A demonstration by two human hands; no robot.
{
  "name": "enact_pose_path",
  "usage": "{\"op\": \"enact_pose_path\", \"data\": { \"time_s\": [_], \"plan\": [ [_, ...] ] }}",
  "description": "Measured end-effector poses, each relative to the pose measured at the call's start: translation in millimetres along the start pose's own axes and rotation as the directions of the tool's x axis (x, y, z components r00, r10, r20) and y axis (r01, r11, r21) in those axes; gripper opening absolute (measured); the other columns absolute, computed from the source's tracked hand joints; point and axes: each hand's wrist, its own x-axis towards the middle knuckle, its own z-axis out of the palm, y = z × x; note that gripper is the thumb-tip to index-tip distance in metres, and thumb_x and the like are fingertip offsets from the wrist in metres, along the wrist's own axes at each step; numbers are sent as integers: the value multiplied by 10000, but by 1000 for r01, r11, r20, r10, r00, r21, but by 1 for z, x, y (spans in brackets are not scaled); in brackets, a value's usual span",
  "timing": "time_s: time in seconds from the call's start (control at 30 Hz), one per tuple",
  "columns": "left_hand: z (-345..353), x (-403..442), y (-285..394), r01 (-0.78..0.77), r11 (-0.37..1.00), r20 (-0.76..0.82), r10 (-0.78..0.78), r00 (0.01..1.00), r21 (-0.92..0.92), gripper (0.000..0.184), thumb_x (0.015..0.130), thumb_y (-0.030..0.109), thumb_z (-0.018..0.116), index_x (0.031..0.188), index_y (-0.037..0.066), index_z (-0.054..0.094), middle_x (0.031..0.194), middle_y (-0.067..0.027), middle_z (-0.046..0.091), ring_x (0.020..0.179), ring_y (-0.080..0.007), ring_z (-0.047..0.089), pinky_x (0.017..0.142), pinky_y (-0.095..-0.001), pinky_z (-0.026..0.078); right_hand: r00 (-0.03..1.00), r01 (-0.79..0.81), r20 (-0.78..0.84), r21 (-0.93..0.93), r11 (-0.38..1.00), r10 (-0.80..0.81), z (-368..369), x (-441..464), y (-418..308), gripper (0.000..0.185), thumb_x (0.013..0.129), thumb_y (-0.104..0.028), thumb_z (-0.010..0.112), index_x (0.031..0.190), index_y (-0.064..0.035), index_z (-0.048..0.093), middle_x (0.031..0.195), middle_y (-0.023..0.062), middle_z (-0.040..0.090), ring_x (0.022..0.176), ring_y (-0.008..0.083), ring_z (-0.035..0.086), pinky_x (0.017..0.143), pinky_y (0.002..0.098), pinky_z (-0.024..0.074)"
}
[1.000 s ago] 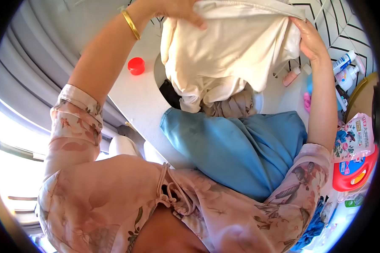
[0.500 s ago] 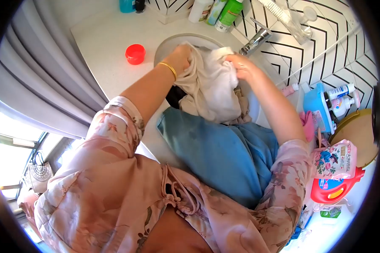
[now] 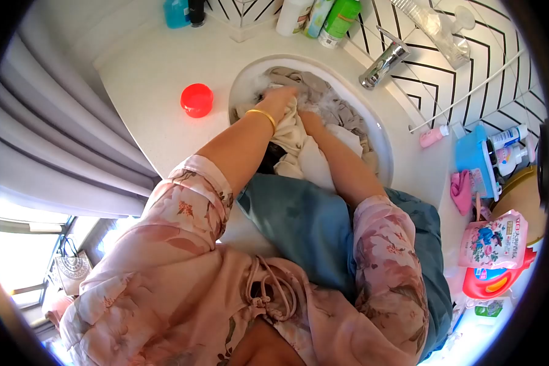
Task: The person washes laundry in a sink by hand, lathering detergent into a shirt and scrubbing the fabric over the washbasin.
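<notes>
Down in the round sink, my left hand is closed on the cream garment. My right hand is beside it, low in the sink among wet cloth; its fingers are hidden. A taupe cloth lies in sudsy water behind both hands. Dark cloth shows at the near left of the sink. Blue-green fabric hangs over the counter's front edge, under my forearms.
A red round container stands on the counter left of the sink. The faucet is behind it at the right. Bottles stand at the back; a blue basket and detergent packs are at the right.
The raised cream garment has come down into the sink, and both hands have gone down with it, closer together. Taupe cloth and suds now show behind them.
</notes>
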Motion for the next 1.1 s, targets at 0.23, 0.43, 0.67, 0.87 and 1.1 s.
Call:
{"op": "enact_pose_path", "data": {
  "time_s": [0.23, 0.43, 0.67, 0.87, 1.1],
  "plan": [
    [-7, 37, -9, 150, 683, 312, 119, 942, -714, 580, 777, 396, 493, 1253, 87, 371, 1262, -90, 398, 1075, -196, 438, 915, -346, 340, 909, 102, -126, 991, 81, 397, -98, -28, -73, 240, 828, -225, 462, 855, -9, 564, 871, 204, 581, 798, 325, 572, 635, 390, 451],
    [-4, 84, -25, -112, 915, 325, 249, 912, -388, 408, 843, 386, 434, 1144, 112, 463, 1067, -84, 537, 885, -203, 556, 744, -327, 463, 799, -80, -468, 537, 840, 376, -117, -30, -93, 379, 827, -352, 446, 909, 4, 550, 903, 239, 575, 850, 371, 552, 732, 432, 423],
    [5, 20, -8, 61, 844, 376, 172, 911, -534, 337, 862, 338, 398, 1031, 76, 526, 1023, -112, 551, 928, -236, 535, 734, -360, 444, 749, -71, -486, 617, 784, 451, -89, -9, -66, 352, 796, -266, 514, 1021, 4, 494, 900, 176, 576, 811, 274, 544, 707, 383, 438],
    [8, 11, -12, -37, 926, 478, 227, 848, -375, 292, 864, 282, 387, 1001, 76, 543, 1015, -108, 567, 957, -246, 527, 773, -379, 440, 710, -93, -434, 723, 684, 555, -113, -18, -72, 493, 835, -428, 402, 908, 25, 583, 887, 260, 574, 896, 371, 546, 795, 441, 402],
    [-4, 16, -15, -130, 954, 189, 186, 964, -271, 263, 857, 229, 410, 1023, 64, 531, 1056, -110, 550, 973, -268, 521, 803, -418, 430, 720, -293, -145, 823, 487, 678, -38, -5, -29, 420, 828, -345, 416, 932, 31, 571, 1021, 281, 532, 948, 403, 516, 801, 432, 415]
  ]
}}
